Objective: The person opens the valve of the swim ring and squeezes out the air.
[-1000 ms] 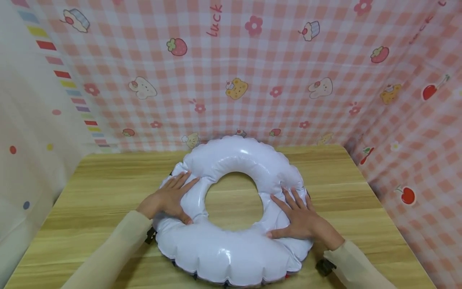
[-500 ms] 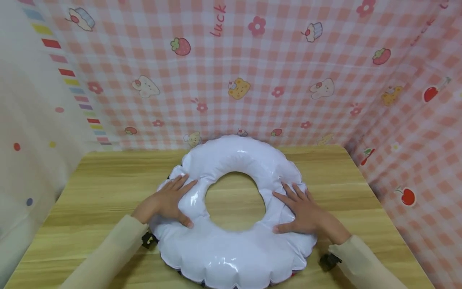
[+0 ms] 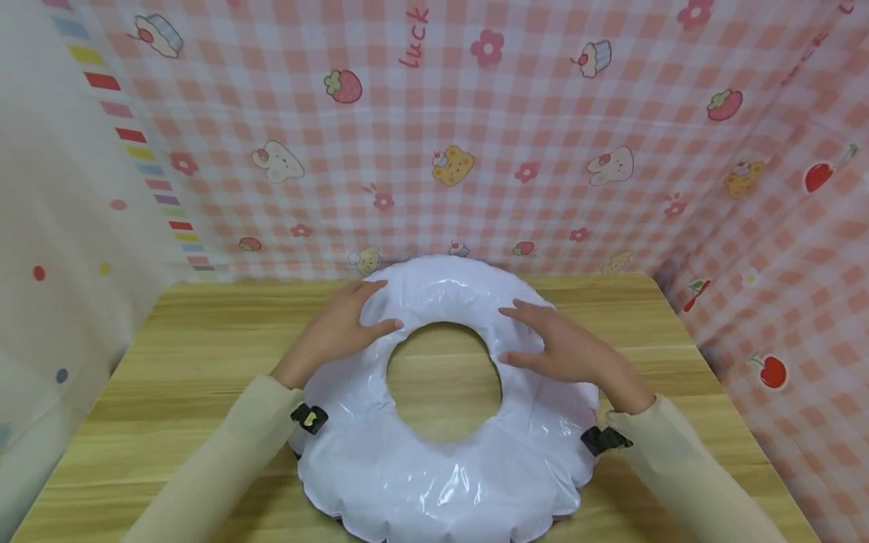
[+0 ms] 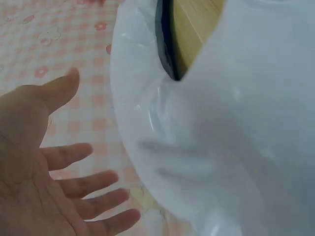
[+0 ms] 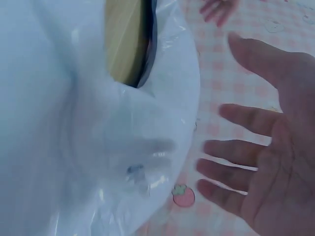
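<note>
A white inflatable swim ring (image 3: 441,483) with a crimped outer edge lies flat on the wooden table, its underside hidden. Over its far left part hovers my left hand (image 3: 339,324), fingers spread and thumb apart. My right hand (image 3: 566,343) is held likewise above the far right part. Both wrist views show a gap between the palm and the glossy white vinyl (image 4: 147,113). In the right wrist view a small clear valve-like spot (image 5: 138,174) shows on the ring, near the fingers (image 5: 224,172).
The wooden table (image 3: 170,422) shows around the ring and through its hole. A pink checked cloth (image 3: 400,113) with printed cartoons hangs behind and on the right; a pale dotted cloth (image 3: 61,226) hangs on the left. A black strap (image 3: 308,417) sits at the left wrist.
Both hands have lifted off the sides of the ring and moved toward its far side. The ring has kept nearly the same place, its creased sides now smoother.
</note>
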`<state>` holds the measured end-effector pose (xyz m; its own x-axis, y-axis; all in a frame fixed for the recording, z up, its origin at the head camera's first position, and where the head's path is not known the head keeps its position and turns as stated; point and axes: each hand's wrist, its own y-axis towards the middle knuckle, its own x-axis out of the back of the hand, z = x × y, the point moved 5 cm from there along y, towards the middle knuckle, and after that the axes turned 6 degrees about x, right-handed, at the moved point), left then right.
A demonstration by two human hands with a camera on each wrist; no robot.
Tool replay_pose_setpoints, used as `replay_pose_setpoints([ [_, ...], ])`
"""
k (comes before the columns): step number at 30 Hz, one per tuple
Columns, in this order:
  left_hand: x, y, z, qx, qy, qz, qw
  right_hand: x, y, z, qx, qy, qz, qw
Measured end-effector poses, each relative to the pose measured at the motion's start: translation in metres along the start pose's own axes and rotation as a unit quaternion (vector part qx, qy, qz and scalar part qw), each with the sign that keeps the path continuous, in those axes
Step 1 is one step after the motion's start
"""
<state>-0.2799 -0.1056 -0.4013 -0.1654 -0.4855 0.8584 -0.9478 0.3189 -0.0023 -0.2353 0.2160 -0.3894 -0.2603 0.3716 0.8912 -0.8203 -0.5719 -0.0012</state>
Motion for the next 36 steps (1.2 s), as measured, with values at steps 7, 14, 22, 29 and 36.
replay_pose_setpoints([
  [7, -0.012, 0.033, -0.02, -0.015, 0.015, -0.048, 0.9986, 0.002, 0.045, 0.003, -0.007, -0.011, -0.038, 0.9992],
  [14, -0.032, 0.067, -0.026, -0.001, 0.041, -0.07, 0.9967, -0.007, 0.085, -0.004, -0.031, -0.048, -0.059, 0.9966],
  [22, -0.06, 0.089, -0.022, 0.085, 0.081, -0.061, 0.9912, -0.035, 0.122, -0.012, -0.088, -0.046, -0.096, 0.9904],
  [29, -0.077, 0.095, -0.019, 0.135, 0.093, -0.029, 0.986, -0.063, 0.14, -0.024, -0.146, -0.061, -0.084, 0.9838],
  [36, -0.088, 0.096, -0.007, 0.171, 0.104, 0.022, 0.9794, -0.08, 0.143, -0.032, -0.154, -0.066, -0.063, 0.9839],
])
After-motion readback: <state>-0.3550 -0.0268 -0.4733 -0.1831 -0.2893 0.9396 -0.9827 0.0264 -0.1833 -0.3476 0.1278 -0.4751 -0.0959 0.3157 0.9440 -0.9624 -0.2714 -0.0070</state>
